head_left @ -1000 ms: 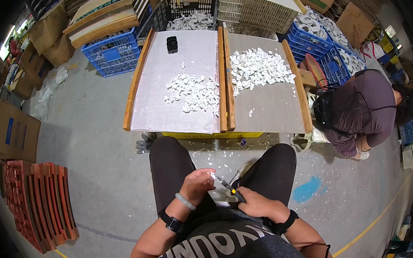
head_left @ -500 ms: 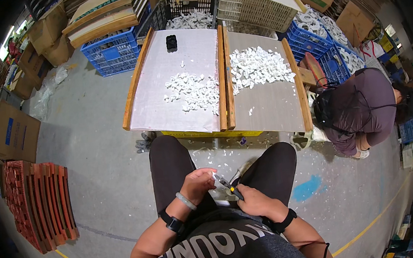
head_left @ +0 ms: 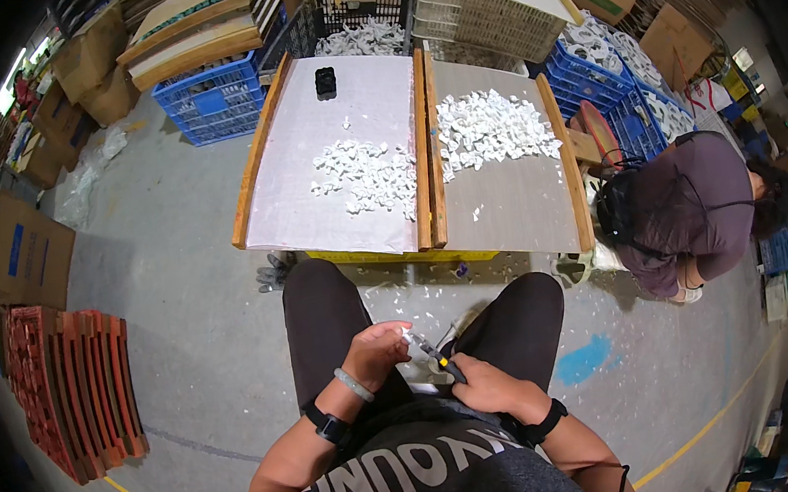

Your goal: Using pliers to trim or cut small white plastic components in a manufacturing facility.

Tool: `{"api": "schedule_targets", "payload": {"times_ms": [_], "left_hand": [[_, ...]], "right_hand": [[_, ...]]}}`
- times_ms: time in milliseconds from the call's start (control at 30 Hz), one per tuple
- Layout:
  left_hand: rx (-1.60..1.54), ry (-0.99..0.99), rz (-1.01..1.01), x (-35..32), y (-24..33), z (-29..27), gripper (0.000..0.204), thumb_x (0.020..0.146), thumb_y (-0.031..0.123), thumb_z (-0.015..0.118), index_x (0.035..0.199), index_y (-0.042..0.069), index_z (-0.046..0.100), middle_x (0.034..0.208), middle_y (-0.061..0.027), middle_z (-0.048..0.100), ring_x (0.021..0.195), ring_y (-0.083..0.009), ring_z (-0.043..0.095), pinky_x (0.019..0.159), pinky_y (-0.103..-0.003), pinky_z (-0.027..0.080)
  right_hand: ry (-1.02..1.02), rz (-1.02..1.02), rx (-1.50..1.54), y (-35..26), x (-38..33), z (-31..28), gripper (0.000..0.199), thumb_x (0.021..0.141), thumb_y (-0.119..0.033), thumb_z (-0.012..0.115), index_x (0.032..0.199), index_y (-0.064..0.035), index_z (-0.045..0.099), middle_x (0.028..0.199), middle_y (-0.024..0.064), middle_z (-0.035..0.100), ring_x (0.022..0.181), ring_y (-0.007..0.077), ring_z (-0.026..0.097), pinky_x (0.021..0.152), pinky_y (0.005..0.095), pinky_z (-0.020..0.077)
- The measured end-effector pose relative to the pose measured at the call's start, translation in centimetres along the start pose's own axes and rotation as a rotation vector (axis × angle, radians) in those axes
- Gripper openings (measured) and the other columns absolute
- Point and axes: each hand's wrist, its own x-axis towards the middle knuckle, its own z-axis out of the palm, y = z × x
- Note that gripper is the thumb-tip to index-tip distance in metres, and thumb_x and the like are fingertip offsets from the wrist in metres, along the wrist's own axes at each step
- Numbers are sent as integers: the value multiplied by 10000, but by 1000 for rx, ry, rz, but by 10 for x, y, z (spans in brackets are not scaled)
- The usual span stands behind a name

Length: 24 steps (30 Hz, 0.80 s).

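Over my lap, my left hand (head_left: pixel 378 347) pinches a small white piece (head_left: pixel 407 336) between thumb and fingers. The piece is too small to make out its shape. My right hand (head_left: pixel 492 382) is wrapped round the dark and yellow handles of a pair of cutting pliers (head_left: pixel 439 356). Their jaws point up and left and meet the white piece at my left fingertips. Past my knees, white pieces (head_left: pixel 368 174) lie heaped on the left board (head_left: pixel 301 217), and more white pieces (head_left: pixel 496 126) cover the far part of the right board (head_left: pixel 514 211).
A small black container (head_left: pixel 325 83) sits on the left board. Blue crates (head_left: pixel 211 102) and a black crate (head_left: pixel 298 32) stand behind. Stacked red-brown slabs (head_left: pixel 76 390) and a cardboard box (head_left: pixel 29 248) are at left. A person (head_left: pixel 689 208) bends over at right. White scraps litter the floor.
Both hands keep nearly the same place, the pliers' jaws still at the white piece. The whole view has shifted very slightly.
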Motion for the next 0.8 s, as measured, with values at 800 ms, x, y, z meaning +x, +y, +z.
{"api": "schedule_targets", "payload": {"times_ms": [800], "left_hand": [[-51, -126, -99, -3, 2, 3, 204, 943, 232, 451, 972, 57, 552, 726, 11, 519, 628, -98, 491, 619, -257, 420]], "right_hand": [[90, 47, 70, 1, -9, -3, 241, 792, -104, 500, 1009, 0, 517, 886, 203, 597, 849, 322, 592, 771, 387, 459]]}}
